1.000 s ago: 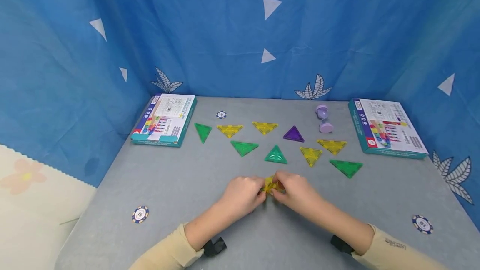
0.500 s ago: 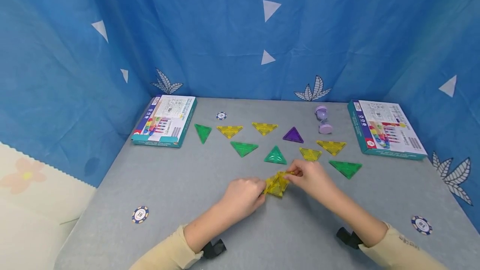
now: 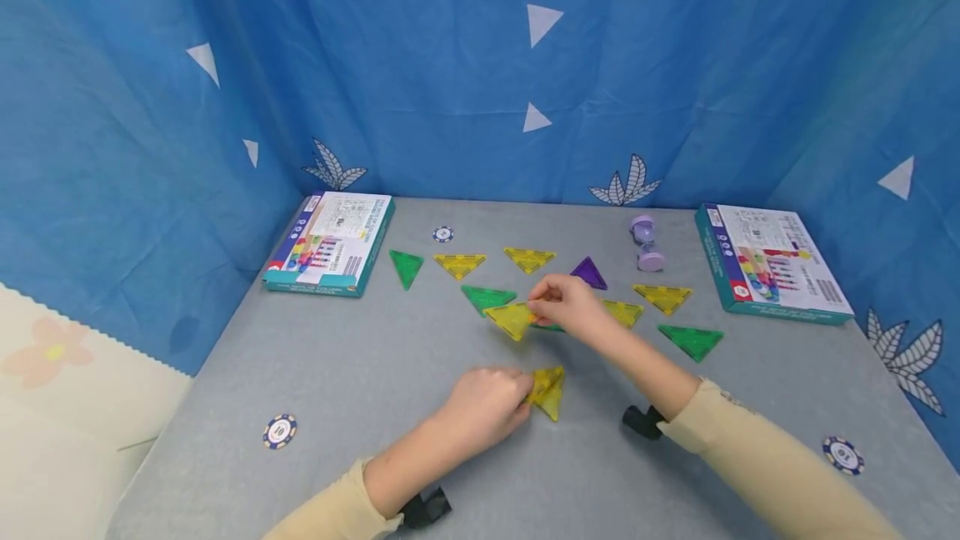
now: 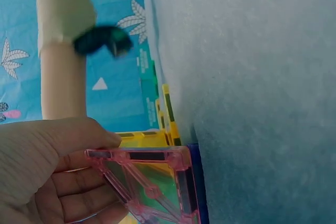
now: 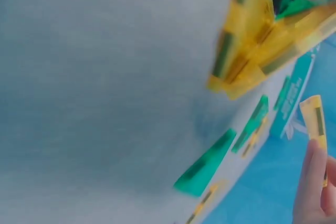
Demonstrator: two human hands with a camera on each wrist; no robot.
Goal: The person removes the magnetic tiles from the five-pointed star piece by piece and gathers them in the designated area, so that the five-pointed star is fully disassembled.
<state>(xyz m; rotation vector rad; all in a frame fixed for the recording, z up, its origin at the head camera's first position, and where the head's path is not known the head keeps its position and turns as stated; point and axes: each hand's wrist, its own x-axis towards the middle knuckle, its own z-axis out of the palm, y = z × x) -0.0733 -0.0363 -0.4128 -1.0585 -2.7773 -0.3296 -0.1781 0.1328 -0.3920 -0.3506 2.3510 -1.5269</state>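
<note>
My left hand (image 3: 483,407) grips a small cluster of magnetic tiles (image 3: 549,394) just above the grey tabletop. In the left wrist view, a pink tile (image 4: 152,155) faces the camera, with blue, green and yellow tiles joined behind it. Two yellow tiles (image 5: 247,51) meet at an angle at the top of the right wrist view. My right hand (image 3: 570,304) pinches a single yellow triangle tile (image 3: 510,321) by one corner, farther back than the cluster and apart from it. That tile overlaps a green triangle tile (image 3: 486,298) in the head view.
Several yellow and green triangle tiles (image 3: 528,258) and a purple one (image 3: 590,273) lie across the back. Flat boxes stand at left (image 3: 330,244) and right (image 3: 772,261). A purple hourglass (image 3: 647,244) lies near the right box. Poker chips (image 3: 280,432) sit around the table.
My right hand has parted from the cluster, carrying one yellow tile up and away toward the back. The left hand has stayed in place, still gripping the cluster.
</note>
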